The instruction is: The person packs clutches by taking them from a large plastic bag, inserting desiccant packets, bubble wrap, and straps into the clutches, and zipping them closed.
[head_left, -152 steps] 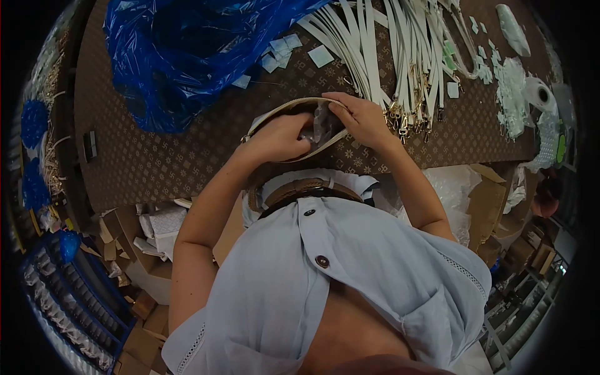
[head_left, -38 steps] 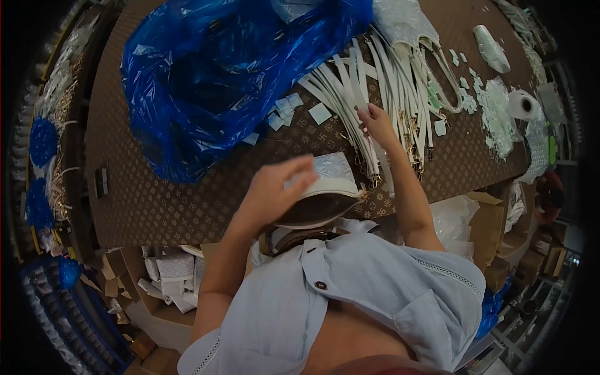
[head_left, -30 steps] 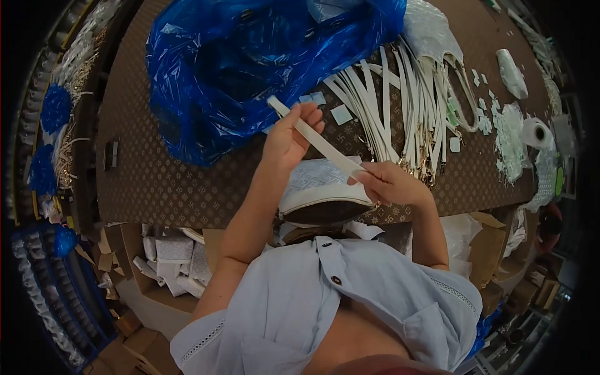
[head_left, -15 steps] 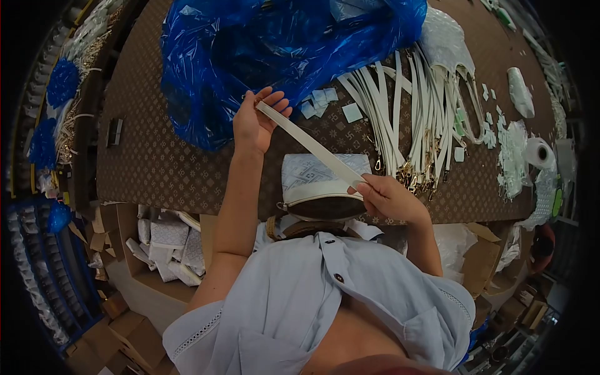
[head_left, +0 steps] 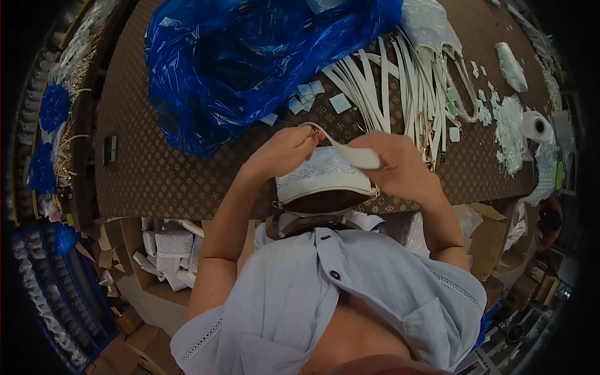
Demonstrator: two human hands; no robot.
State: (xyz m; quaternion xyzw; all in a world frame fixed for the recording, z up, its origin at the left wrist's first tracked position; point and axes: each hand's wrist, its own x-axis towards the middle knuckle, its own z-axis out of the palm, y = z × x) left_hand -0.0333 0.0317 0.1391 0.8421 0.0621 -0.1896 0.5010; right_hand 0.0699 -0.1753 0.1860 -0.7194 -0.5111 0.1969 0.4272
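Between my two hands runs a white strap (head_left: pixel 357 155), curved and partly folded. My left hand (head_left: pixel 284 152) is closed on one end of it, where a bit of gold-coloured metal shows at the fingertips. Around the other part of the strap, my right hand (head_left: pixel 403 164) is closed too, somewhat smeared by motion. Below and behind the strap a small white patterned handbag (head_left: pixel 322 172) lies at the table's near edge, its zip opening facing me. Gold rings show at the bag's two sides.
A big blue plastic bag (head_left: pixel 219 81) covers the far left of the brown patterned table (head_left: pixel 169 181). Many white straps with gold clips (head_left: pixel 369 94) lie at the back right. Small pale squares (head_left: pixel 340 103) and a white roll (head_left: pixel 536 127) lie nearby. A carton (head_left: pixel 134 253) of bags stands below left.
My hands have come closer together, so the strap, stretched straight before, now bends. My left hand has moved down and right, while my right hand has risen.
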